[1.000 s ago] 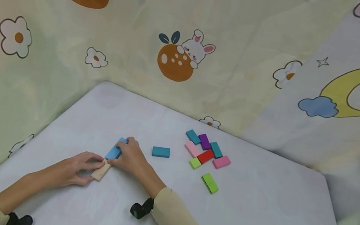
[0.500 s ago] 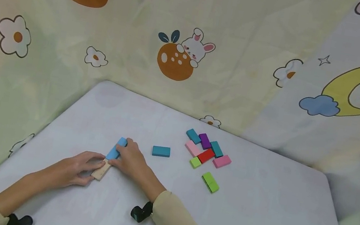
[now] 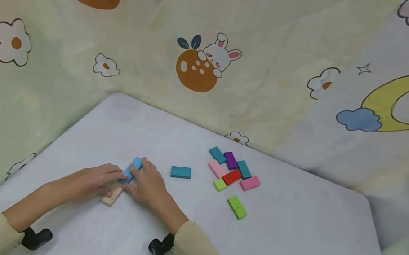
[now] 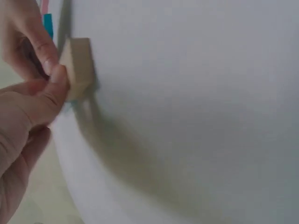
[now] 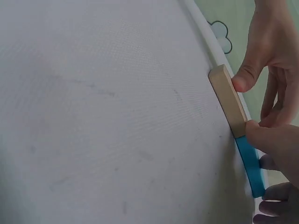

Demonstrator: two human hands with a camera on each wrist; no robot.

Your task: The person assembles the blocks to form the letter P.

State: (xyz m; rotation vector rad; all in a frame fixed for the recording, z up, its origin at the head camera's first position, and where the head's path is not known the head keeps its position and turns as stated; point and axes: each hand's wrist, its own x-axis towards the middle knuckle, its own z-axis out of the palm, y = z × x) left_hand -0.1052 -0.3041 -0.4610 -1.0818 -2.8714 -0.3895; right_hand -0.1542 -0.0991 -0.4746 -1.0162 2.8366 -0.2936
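A plain wooden block (image 3: 112, 195) and a light blue block (image 3: 135, 164) lie end to end in a slanting line on the white table. My left hand (image 3: 85, 184) rests its thumb on the wooden block, and its fairly straight fingers reach the left side of the blue block. My right hand (image 3: 150, 187) holds the blue block from the right, thumb near the joint between the two and fingers along the far part. In the right wrist view the wooden block (image 5: 228, 98) meets the blue block (image 5: 250, 165) end on. Fingers cover part of both blocks.
A teal block (image 3: 181, 172) lies right of my right hand. Farther right is a loose cluster with a red block (image 3: 232, 177), a purple block (image 3: 230, 160) and several others. Two green blocks (image 3: 237, 207) lie side by side nearer me. A printed cloth backdrop (image 3: 146, 12) stands behind the table.
My left hand has shifted forward, its fingers going from the wooden block to the blue block's side and its thumb onto the wooden block. The right hand has barely moved.
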